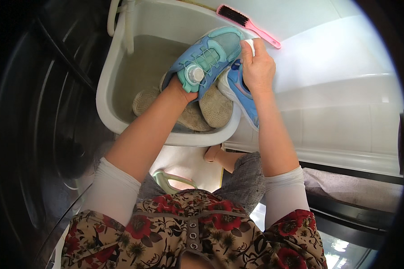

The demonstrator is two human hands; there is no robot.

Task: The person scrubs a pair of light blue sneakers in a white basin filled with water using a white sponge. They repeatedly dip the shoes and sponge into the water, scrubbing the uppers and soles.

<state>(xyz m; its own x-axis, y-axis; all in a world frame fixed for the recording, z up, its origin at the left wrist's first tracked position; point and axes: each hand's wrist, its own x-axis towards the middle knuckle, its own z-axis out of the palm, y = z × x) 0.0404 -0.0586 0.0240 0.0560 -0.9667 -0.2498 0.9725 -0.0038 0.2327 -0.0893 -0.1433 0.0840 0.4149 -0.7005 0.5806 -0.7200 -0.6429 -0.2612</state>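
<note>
My left hand (186,91) is pushed into the opening of a blue and teal sneaker (207,55), holding it up over a white basin (106,101). A round lace-tightening dial (196,74) sits on the sneaker's tongue. By the toe, my right hand (260,69) pinches a small white object (250,45), mostly covered by my fingers, so its kind is unclear. A second blue shoe (241,90) with a white sole leans at the basin's right rim, partly behind my right hand. Shoes with patterned beige soles (217,107) lie in the basin, below the held sneaker.
Murky water (134,67) fills part of the basin. A pink brush (256,28) with dark bristles lies beyond its far right rim. At the upper left, a pale hose (129,30) hangs into the basin. Under it, a green plastic stool (163,180) shows between my legs.
</note>
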